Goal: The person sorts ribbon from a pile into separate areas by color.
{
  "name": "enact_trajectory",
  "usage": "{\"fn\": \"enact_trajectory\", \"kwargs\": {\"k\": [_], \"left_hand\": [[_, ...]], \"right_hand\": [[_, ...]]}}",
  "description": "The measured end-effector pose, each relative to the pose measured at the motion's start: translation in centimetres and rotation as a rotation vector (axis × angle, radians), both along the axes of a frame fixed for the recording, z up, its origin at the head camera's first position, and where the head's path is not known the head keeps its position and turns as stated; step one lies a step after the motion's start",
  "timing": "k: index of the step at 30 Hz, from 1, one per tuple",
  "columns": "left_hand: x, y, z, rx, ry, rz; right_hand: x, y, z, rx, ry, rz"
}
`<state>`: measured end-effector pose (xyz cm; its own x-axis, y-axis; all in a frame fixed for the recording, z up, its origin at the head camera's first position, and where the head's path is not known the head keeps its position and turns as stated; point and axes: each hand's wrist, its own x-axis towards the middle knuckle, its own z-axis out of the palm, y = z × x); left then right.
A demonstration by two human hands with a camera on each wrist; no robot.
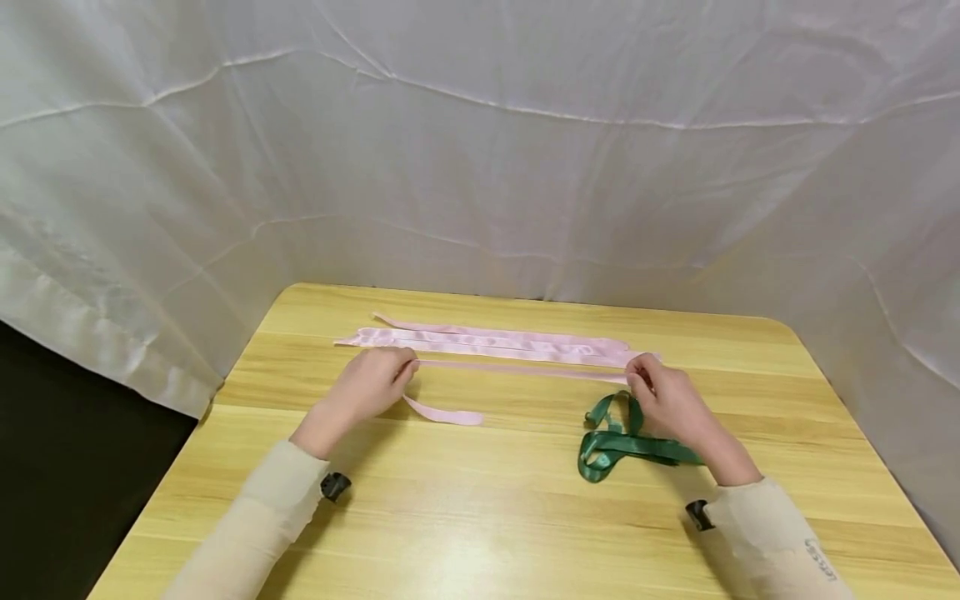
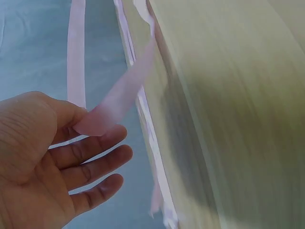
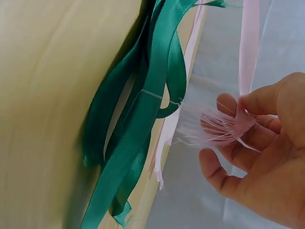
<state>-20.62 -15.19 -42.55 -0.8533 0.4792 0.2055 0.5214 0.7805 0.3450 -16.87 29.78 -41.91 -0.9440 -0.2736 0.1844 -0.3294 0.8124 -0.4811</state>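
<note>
A pink ribbon is stretched taut between my two hands above the table. Its left part is pinched between thumb and forefinger of my left hand, the other fingers loosely spread in the left wrist view. From there a loose tail hangs down and curls to the right. My right hand pinches the other end, where frayed pink threads fan out past the fingertips. Just behind the taut ribbon, several pink strips lie side by side on the table.
A loosely folded green ribbon lies on the wooden table, close beneath my right hand. White cloth hangs behind the table and along its sides. Dark cameras sit at both wrists.
</note>
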Motion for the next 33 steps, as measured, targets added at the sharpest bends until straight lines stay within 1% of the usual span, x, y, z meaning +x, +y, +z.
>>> {"fn": "enact_trajectory", "kwargs": {"k": [4,10,17,21,23,27,33], "left_hand": [[-0.3,-1.8,-0.3,-0.016,-0.004,0.032],[-0.6,-3.9,-0.8,-0.037,-0.052,0.088],[-0.9,-5.8,-0.9,-0.081,-0.105,0.130],[-1.4,-6.6,-0.8,-0.120,-0.127,0.155],[-1.7,-6.9,-0.8,-0.129,-0.154,0.172],[-2.4,-7.5,-0.7,-0.121,-0.226,0.191],[-3.6,-7.9,-0.6,-0.068,-0.270,0.174]], "right_hand": [[-0.3,0.4,0.2,0.017,-0.001,-0.008],[-0.5,1.1,0.6,0.036,-0.050,-0.045],[-1.2,2.3,0.5,0.054,-0.104,-0.087],[-1.6,2.8,0.4,0.063,-0.131,-0.095],[-1.8,3.0,0.3,0.063,-0.131,-0.097],[-2.5,3.4,0.1,0.063,-0.126,-0.103],[-3.7,4.0,-0.7,0.082,-0.119,-0.117]]}}
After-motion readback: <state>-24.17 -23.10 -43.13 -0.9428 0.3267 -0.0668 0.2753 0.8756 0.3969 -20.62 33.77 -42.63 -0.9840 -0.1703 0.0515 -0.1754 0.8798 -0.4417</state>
